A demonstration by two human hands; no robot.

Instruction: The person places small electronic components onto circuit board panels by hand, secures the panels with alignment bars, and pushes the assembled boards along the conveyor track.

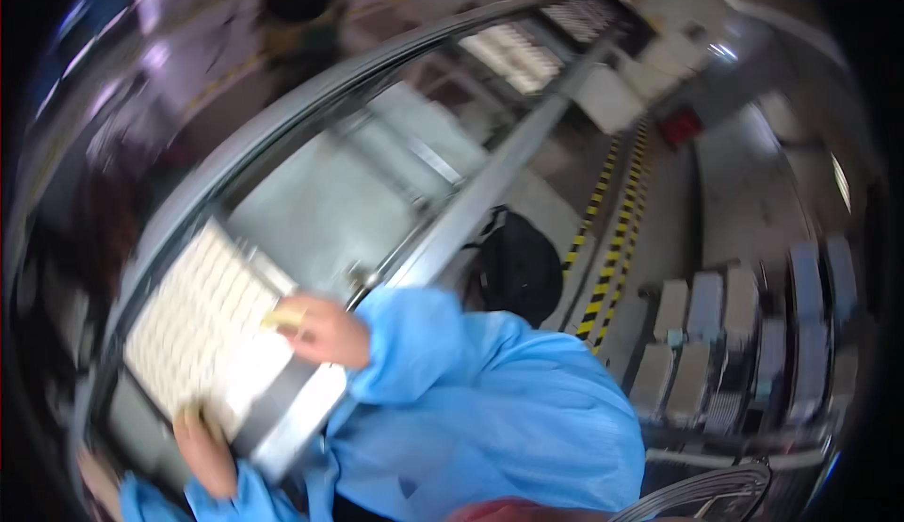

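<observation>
Conveyor frame of grey metal rails (490, 183) runs diagonally; white gridded plastic tray (202, 329) sits over its near end. Hands apart, both clamped on tray: right hand (325, 332) on right edge, left hand (205, 456) on bottom corner. Blurry.

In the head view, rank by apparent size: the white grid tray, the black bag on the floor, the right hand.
1. white grid tray
2. black bag
3. right hand
The tray sits nearer the camera than the bag, so their order is unsure.
</observation>
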